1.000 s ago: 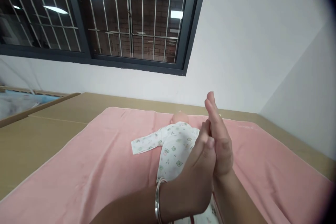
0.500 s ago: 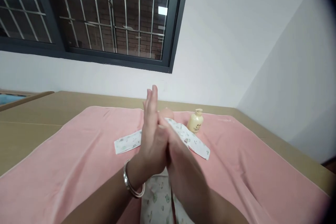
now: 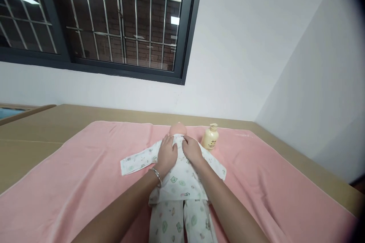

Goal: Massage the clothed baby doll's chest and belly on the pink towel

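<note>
A baby doll point(image 3: 178, 128) lies on its back, dressed in a white long-sleeved top point(image 3: 184, 182) and matching trousers point(image 3: 168, 220) with small green prints. On the upper chest, at the left shoulder side, rests my left hand point(image 3: 167, 154), its fingers extended over the cloth and a silver bangle at the wrist. My right hand point(image 3: 192, 149) lies on the opposite side of the chest, fingers stretched forward and partly hidden by the back of the hand. Neither holds anything. The sleeves spread outward to both sides.
A pale yellow pump bottle point(image 3: 210, 138) stands right of the doll's head. Beneath is a pink blanket point(image 3: 94, 171) on a wooden surface point(image 3: 37, 133). A white wall point(image 3: 228, 45) and a barred window point(image 3: 119, 26) rise behind.
My hands were pressed palm to palm above the doll. They have parted and come down onto its chest, uncovering the top. The view has tilted slightly upward.
</note>
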### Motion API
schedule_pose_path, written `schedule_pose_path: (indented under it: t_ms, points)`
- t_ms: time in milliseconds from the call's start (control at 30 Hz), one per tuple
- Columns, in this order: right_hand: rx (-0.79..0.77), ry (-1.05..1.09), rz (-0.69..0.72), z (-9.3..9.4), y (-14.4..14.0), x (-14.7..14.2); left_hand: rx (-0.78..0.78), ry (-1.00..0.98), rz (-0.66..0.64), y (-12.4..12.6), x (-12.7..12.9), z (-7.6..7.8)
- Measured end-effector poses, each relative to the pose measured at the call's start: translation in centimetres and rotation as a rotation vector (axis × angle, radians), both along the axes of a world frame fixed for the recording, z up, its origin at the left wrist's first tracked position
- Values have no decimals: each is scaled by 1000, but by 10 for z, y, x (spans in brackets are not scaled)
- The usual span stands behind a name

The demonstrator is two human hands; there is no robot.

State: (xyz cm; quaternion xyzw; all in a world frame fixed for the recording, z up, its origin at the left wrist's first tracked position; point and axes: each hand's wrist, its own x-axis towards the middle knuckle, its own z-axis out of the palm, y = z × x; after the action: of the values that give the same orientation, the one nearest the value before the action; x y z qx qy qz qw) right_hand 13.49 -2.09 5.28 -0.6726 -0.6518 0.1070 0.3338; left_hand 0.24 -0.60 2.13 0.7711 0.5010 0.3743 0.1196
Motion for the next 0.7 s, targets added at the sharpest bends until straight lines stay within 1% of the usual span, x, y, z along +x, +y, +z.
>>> schedule_pose_path:
  t_ms: [33,100,167,233,267,333,433,467,500,567,633,700]
  points:
    - [3,-18,5,-4,2,0,19,42,4,-5,1,-3]
    - [12,-42,17,-8,3,1,70,107,19,-17,3,-6]
    - [1,-77,24,-6,1,1,122,148,35,-29,6,-8]
    - [-19,-111,18,-3,-4,-3,147,183,31,-33,6,-6]
    - [-27,-133,10,-1,-8,-7,140,194,31,-31,4,-4]
    - [-40,-220,1,2,-20,-17,108,216,16,-19,-2,0]
    - [-56,-385,51,3,-36,-31,40,275,-38,5,-13,3]
    - [-56,-407,73,2,-38,-32,24,292,-47,11,-15,3]
    - [-49,-396,91,1,-38,-31,14,301,-41,14,-16,2]
    - [-33,-316,99,-2,-31,-21,22,303,3,10,-14,-1]
    - [-33,-212,104,-6,-21,-8,71,332,42,-5,-7,-3]
    - [-39,-151,110,-8,-13,2,120,398,52,-22,0,-2]
